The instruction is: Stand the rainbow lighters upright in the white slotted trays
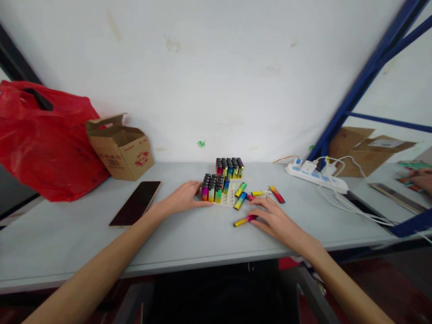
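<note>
At the left side of a white tray with upright lighters, my left hand grips its edge, thumb along the front corner and fingers behind. Multicoloured lighters with black tops fill the tray's left part; bare holes show on its right. My right hand has its fingertips closed on the pink end of a yellow-and-pink lighter lying near the table front. Loose beside the tray are a green-yellow lighter, a blue-yellow lighter, a yellow lighter and a red-yellow lighter.
Behind stands another block of lighters. A dark phone, a cardboard box and a red plastic bag are on the left. To the right lie a power strip with cables and a blue frame. Another person's hand shows far right.
</note>
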